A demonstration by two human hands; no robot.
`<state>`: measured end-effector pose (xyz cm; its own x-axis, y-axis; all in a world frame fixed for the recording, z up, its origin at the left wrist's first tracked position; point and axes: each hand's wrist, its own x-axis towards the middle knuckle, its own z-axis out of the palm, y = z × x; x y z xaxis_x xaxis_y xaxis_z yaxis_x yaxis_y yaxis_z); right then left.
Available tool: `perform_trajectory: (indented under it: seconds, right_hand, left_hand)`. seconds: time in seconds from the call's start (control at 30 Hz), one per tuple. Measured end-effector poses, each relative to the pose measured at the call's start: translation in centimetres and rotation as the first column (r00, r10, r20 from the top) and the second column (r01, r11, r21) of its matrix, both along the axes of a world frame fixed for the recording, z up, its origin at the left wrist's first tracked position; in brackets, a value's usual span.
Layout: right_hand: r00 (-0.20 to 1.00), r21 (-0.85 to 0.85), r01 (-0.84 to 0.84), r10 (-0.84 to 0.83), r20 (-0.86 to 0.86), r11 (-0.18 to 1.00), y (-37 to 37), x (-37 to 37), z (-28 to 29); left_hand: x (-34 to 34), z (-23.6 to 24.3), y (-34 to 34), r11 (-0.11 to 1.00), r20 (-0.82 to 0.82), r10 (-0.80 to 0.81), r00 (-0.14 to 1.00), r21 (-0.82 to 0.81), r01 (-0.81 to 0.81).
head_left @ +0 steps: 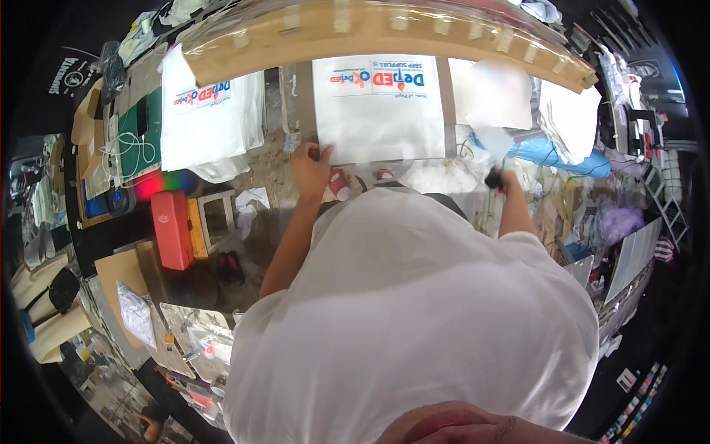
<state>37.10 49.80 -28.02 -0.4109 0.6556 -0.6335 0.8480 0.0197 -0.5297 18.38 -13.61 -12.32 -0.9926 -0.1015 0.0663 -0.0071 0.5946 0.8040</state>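
Observation:
A white cloth piece (381,129) with blue and red print lies flat on a brown board (305,111) in front of me. At its near left corner is my left hand (310,169), thumb and fingers closed on the edge. My right hand (509,182), off to the right, is wrapped round the black handle (493,177) of a tool. A pale, motion-blurred part (492,140) shows just beyond that handle; its kind cannot be made out. Above it lies a plain white sheet (492,92), partly blurred.
Printed white cloths (211,137) are stacked at the left. More white cloth (568,118) and blue plastic (566,157) lie at the right. A long taped cardboard piece (384,33) spans the far side. A red box-like object (172,229) stands lower left.

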Motion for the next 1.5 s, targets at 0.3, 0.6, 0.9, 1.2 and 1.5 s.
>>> perform_trajectory:
  seconds: [0.3,0.6,0.9,1.2,1.5]
  right_hand:
    - [0.876,-0.165,-0.449,0.396,-0.275,0.878,-13.7,-12.9,16.0]
    - [0.594,0.512,-0.507,0.712,-0.375,0.693,-19.0,-22.9,20.3]
    - [0.598,-0.063,-0.744,0.621,-0.506,0.666,-34.4,-19.6,21.0]
    - [0.64,-0.327,-0.738,0.458,-0.617,0.59,-44.4,-22.0,22.6]
    - [0.477,-0.165,-0.817,0.487,-0.732,0.552,-63.7,-32.2,26.2]
  left_hand:
    - [1.8,3.1,1.4,0.977,0.075,0.204,0.976,-0.077,-0.199]
    - [2.4,0.7,-4.1,0.887,0.292,0.33,0.898,0.23,-0.4]
    - [7.9,-2.4,-4.7,0.274,0.502,0.029,0.864,0.828,-0.49]
    - [1.2,7.8,-11.5,0.866,-0.164,0.475,0.865,0.263,-0.426]
    - [-3.0,7.8,-29.8,0.671,-0.088,0.704,0.705,0.406,-0.62]
